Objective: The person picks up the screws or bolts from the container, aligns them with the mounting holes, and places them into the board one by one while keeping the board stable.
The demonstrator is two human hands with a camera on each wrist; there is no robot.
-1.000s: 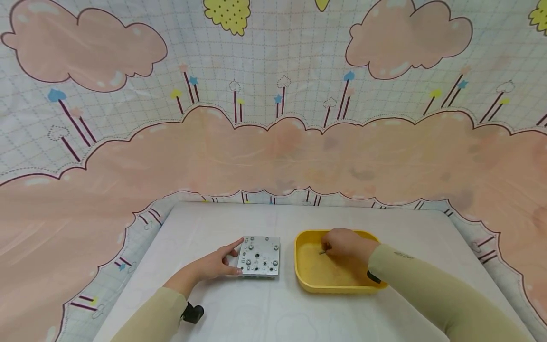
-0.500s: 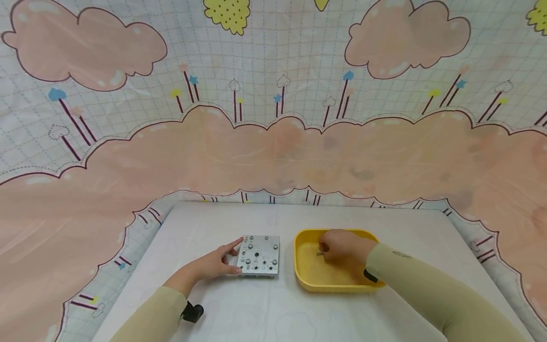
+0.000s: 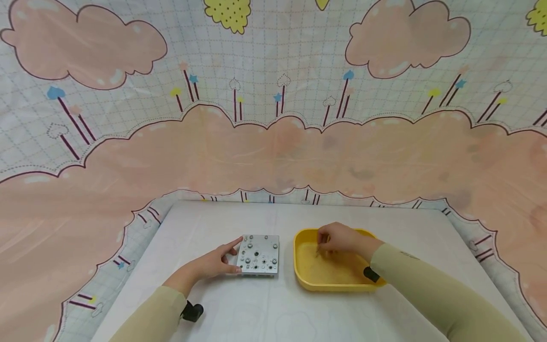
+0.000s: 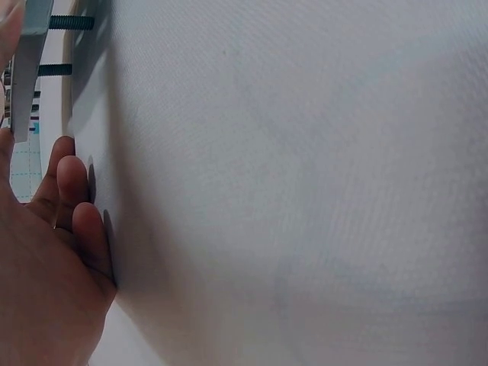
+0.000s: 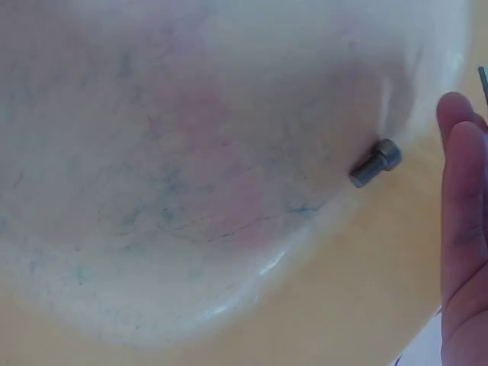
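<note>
A square silver metal plate (image 3: pixel 258 255), set with several screws and holes, stands left of the yellow tray. In the left wrist view, threaded screw ends (image 4: pixel 71 23) stick out below it. My left hand (image 3: pixel 213 263) holds the plate's left side, index finger at the far corner and thumb at the near one. Over the tray's left part, my right hand (image 3: pixel 342 239) pinches a small thin metal piece (image 5: pixel 483 82), mostly hidden by the fingers, so its kind is unclear. A socket-head screw (image 5: pixel 375 163) lies in the tray, apart from the fingers.
The yellow tray (image 3: pixel 337 287) has raised walls and rounded corners, right of the plate. Both stand on a white-covered table (image 3: pixel 239 308). A patterned cloth (image 3: pixel 273 156) hangs behind and at the sides. A black wrist camera (image 3: pixel 193 312) sits beneath the left sleeve.
My right hand has risen slightly inside the tray, and the piece in its fingers has turned from lying sideways to pointing more downward. The left hand and plate have stayed put.
</note>
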